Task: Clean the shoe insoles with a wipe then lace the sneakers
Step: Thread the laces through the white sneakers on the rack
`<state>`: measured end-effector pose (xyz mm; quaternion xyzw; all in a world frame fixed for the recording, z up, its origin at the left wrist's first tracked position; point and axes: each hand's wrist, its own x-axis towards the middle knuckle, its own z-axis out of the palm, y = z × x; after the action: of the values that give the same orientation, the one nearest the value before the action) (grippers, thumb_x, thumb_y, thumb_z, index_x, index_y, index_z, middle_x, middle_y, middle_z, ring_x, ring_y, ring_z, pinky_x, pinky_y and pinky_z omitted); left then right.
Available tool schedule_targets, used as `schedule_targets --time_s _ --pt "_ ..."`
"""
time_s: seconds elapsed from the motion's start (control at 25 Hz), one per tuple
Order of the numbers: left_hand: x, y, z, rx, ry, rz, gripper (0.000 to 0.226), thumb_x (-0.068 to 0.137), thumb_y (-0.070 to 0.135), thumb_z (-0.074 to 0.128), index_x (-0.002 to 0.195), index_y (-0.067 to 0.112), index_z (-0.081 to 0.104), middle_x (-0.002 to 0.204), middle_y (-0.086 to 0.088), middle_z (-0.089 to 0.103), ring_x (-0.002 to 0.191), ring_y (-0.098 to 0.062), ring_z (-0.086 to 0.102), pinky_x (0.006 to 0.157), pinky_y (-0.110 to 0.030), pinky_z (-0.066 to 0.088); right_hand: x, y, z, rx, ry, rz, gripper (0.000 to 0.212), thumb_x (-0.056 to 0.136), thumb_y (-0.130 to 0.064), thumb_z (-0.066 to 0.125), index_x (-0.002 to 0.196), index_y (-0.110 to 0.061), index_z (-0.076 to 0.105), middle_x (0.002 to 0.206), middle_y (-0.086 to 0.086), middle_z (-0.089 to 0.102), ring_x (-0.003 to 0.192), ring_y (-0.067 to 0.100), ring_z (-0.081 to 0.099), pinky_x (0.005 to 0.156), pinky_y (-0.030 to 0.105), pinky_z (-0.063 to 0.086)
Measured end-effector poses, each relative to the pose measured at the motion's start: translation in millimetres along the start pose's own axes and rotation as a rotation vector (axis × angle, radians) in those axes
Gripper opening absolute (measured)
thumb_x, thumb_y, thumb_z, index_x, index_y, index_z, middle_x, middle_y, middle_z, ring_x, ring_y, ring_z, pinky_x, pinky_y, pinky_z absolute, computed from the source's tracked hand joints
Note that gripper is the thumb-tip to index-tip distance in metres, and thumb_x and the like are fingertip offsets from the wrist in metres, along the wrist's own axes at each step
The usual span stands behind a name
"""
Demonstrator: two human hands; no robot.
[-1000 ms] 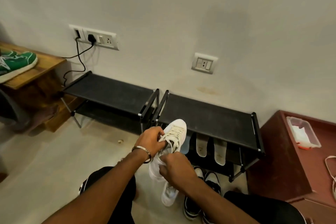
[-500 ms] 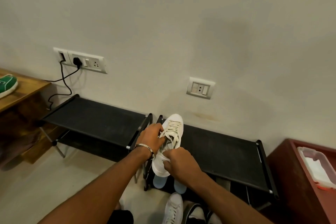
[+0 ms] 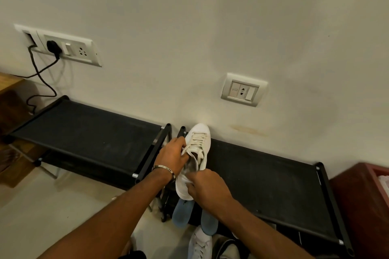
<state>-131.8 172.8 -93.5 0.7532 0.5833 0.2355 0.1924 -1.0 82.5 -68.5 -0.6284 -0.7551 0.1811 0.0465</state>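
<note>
A white sneaker (image 3: 200, 143) with cream laces is held up in front of me, toe pointing at the wall. My left hand (image 3: 171, 156) grips its left side and pinches a lace end near the tongue. At the heel end, my right hand (image 3: 207, 185) grips the sneaker, fingers curled by the opening. Two blue insoles (image 3: 181, 214) stand below the sneaker against the black rack. A second white sneaker (image 3: 200, 245) lies on the floor under my right arm.
Two black shoe racks (image 3: 88, 132) stand along the wall, the right one (image 3: 273, 185) behind my hands. A dark shoe (image 3: 228, 248) sits beside the floor sneaker. A red-brown cabinet (image 3: 362, 206) is at the right, a wooden shelf (image 3: 8, 82) at far left, a cable (image 3: 40, 73) hangs from the socket.
The sneaker and both hands rose and moved toward the wall over the rack's front edge. My view tilted up, so the green shoe and the wipe tray left the picture.
</note>
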Motion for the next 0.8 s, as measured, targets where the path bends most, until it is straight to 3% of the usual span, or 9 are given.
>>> schedule_targets --time_s 0.12,0.24,0.36,0.48,0.56,0.68,0.8 --pt "-3.3 -2.3 7.2 0.028 -0.018 -0.025 0.024 0.089 0.037 0.062 0.107 0.028 0.049 0.108 0.005 0.056 0.083 -0.016 0.060 0.070 -0.035 0.057 -7.5 2.2 -2.4 0.047 0.021 -0.002 0.026 0.098 -0.032 0.049 0.111 -0.017 0.066 0.106 0.003 0.069 0.095 0.022 0.065 0.075 0.026 0.044" --pt "-5.6 6.0 2.8 0.097 -0.028 0.059 0.046 0.089 0.036 0.063 0.129 0.031 0.042 0.125 0.002 0.046 0.095 -0.018 0.059 0.075 -0.032 0.057 -15.1 7.0 -6.0 0.324 0.204 0.096 0.027 0.092 -0.040 0.059 0.113 -0.027 0.070 0.106 -0.007 0.069 0.095 0.008 0.063 0.081 0.022 0.051" --pt "-4.1 11.7 -5.7 0.212 -0.044 0.215 0.029 0.091 0.038 0.060 0.118 0.026 0.055 0.122 0.002 0.043 0.103 -0.017 0.052 0.076 -0.027 0.054 -6.7 11.7 -5.1 0.421 0.313 0.176 0.023 0.096 -0.027 0.058 0.116 -0.025 0.069 0.115 -0.007 0.055 0.101 0.003 0.053 0.076 0.006 0.041" --pt "3.0 19.4 -26.1 -0.047 0.048 0.126 0.015 0.094 0.036 0.059 0.097 0.021 0.062 0.110 0.007 0.051 0.095 -0.012 0.054 0.077 -0.025 0.050 2.7 9.4 -8.3 0.448 0.409 0.233 0.012 0.097 -0.017 0.056 0.105 -0.021 0.064 0.112 -0.003 0.058 0.100 0.009 0.059 0.072 0.010 0.047" --pt "9.9 19.9 -39.6 -0.079 0.012 0.167 0.012 0.094 0.033 0.059 0.095 0.021 0.062 0.105 0.007 0.057 0.090 -0.015 0.058 0.077 -0.028 0.051 10.7 9.8 -10.8 0.392 0.432 0.231 0.014 0.097 -0.020 0.057 0.111 -0.020 0.061 0.114 -0.002 0.058 0.097 0.012 0.060 0.077 0.018 0.052" --pt "9.3 15.7 -41.1 0.315 -0.243 0.363 0.030 0.091 0.028 0.062 0.121 0.025 0.055 0.122 0.000 0.049 0.101 -0.020 0.058 0.083 -0.031 0.055 22.1 15.6 -8.1 0.098 0.351 0.104 0.034 0.098 -0.027 0.057 0.132 -0.022 0.054 0.129 0.002 0.052 0.109 0.018 0.057 0.091 0.028 0.054" --pt "-1.5 11.6 -21.2 0.403 -0.188 0.324 0.044 0.090 0.026 0.062 0.129 0.023 0.042 0.127 -0.004 0.044 0.100 -0.020 0.057 0.078 -0.029 0.056 30.3 17.8 -7.7 -0.089 0.297 0.017 0.039 0.099 -0.029 0.056 0.137 -0.023 0.049 0.138 0.005 0.049 0.113 0.021 0.056 0.092 0.029 0.053"
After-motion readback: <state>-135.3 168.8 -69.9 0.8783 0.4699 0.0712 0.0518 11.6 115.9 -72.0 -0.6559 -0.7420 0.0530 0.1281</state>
